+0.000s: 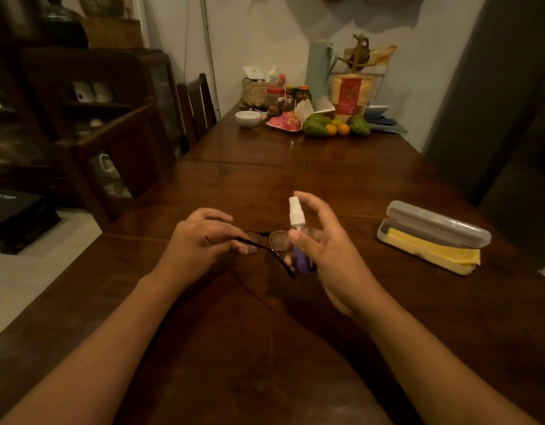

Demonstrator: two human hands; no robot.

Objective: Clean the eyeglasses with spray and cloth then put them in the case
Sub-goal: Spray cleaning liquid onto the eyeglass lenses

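My left hand (200,240) grips the dark-framed eyeglasses (276,240) by one temple, just above the wooden table (265,185). My right hand (320,250) holds a small spray bottle (297,228) with a white pump top and a purple body, upright and right beside the lenses. The forefinger curls over the pump head. At the right lies an open grey glasses case (443,222), with a yellow cloth (433,251) draped out of it onto the table.
The far end of the table holds a white bowl (248,118), fruit (335,125), jars and a woven basket (256,92). A wooden chair (196,105) stands at the left edge, with dark cabinets behind it.
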